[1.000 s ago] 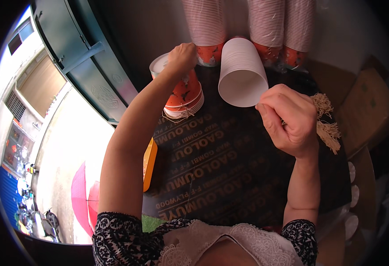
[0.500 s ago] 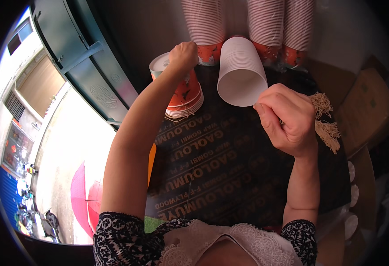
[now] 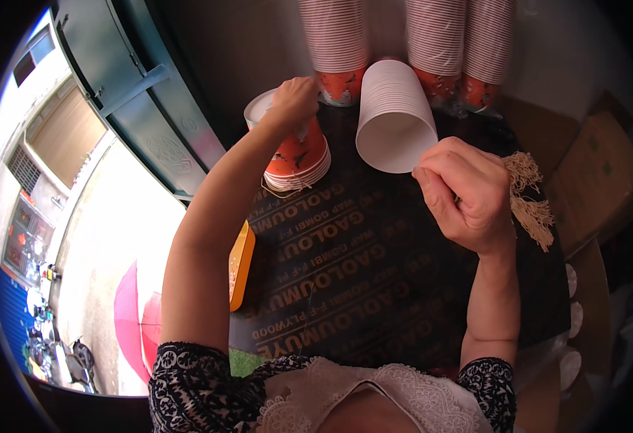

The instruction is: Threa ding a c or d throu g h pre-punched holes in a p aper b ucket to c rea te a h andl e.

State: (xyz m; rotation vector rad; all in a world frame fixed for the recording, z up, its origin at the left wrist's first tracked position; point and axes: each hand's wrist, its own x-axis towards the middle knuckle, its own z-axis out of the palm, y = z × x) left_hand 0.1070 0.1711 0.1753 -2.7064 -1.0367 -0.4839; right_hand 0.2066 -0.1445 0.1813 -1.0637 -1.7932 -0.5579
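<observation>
Orange-printed paper cups (image 3: 296, 155) nested on the black printed board (image 3: 345, 274) sit pinched under my left hand (image 3: 295, 97), while my right hand (image 3: 464, 189), curled shut, steadies the white cup stack (image 3: 392, 119) lying sideways.

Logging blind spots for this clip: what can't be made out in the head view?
- Left hand: fingertips hidden by its own knuckles on the short stack of orange cups, so its grip is unclear.
- Right hand: curled; its contents are hidden by the fingers.
- Tall cup stacks: tops cut off by the upper edge.
- White cup stack: its far end is hidden.
</observation>
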